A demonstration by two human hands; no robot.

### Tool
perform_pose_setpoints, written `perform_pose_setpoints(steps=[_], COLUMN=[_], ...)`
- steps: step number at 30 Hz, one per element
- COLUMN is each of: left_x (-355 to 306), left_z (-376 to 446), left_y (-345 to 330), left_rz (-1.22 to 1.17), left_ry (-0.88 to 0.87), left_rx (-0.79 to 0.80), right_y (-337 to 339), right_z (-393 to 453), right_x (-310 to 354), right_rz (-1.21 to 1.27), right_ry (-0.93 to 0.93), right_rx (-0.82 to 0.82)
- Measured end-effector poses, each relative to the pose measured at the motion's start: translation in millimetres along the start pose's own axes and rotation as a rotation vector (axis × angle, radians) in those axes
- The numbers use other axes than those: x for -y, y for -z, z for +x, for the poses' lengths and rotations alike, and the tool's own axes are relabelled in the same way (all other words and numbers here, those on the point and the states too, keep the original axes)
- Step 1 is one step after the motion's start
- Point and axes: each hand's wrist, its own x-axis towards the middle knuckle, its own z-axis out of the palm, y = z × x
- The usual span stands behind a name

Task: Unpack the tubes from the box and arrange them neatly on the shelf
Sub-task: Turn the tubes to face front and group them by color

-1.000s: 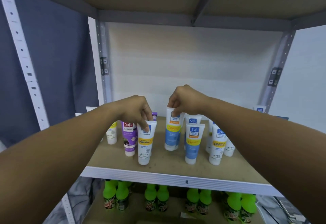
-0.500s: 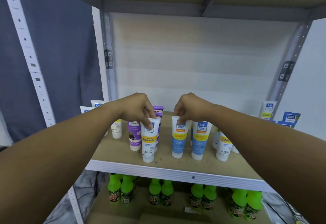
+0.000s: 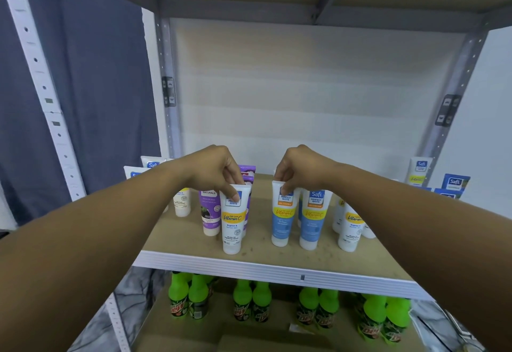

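Shelf (image 3: 266, 261) already carried many tubes standing cap-down in loose groups; rows not yet even, box out of view, so remainder unknown. Green bottles (image 3: 243, 300) sat on level below. Both forearms reached in level, palms down. Left hand (image 3: 214, 170) pinched crimped top of white tube (image 3: 232, 222) near front edge. Right hand (image 3: 300, 168) pinched top of blue tube (image 3: 282, 215), just beside matching one.

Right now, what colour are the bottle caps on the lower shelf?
Bright green caps, seen best in the head view.
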Motion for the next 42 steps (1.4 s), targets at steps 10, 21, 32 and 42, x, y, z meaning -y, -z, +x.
perform_pose_setpoints(steps=[10, 21, 32, 42], left_x=[3, 7, 8, 7], left_z=[-5, -9, -9, -10], left_y=[-1, -6, -6, -6], left_rz=[-0.072, -0.103, -0.115, -0.128], left_ry=[0.001, -0.01, -0.005, 0.006], left_rx=[0.008, -0.03, -0.027, -0.029], right_y=[1, -5, -8, -10], right_z=[-9, -21, -22, -27], right_x=[-8, -17, -18, -19], right_rz=[0.131, 0.262, 0.314, 0.312], right_ry=[-0.081, -0.147, -0.166, -0.161], right_rx=[0.009, -0.083, -0.119, -0.161])
